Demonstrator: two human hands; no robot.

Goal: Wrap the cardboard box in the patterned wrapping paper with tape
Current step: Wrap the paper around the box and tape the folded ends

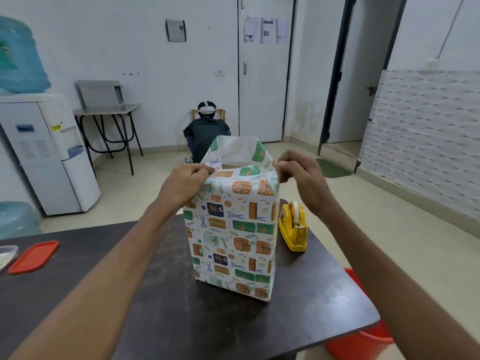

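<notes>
white wrapping paper [231,237] with green, orange, navy gift prints; yellow tape dispenser [293,229].

The wrapping paper [231,229] is matt printed paper, plain white inside. The surface [181,320] is dark, matt and scuffed. Near its right edge the tape dispenser [293,229] is glossy yellow plastic; near its left edge the lid [33,257] is smooth red plastic.

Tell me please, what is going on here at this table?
A person is wrapping a box that stands upright on the dark table. The patterned wrapping paper already covers its sides, but the top is not yet closed and the far flap stands up. The left hand pinches the paper at the top left corner, and the right hand seems to pinch it at the top right. The yellow tape dispenser sits untouched to the box's right.
</notes>
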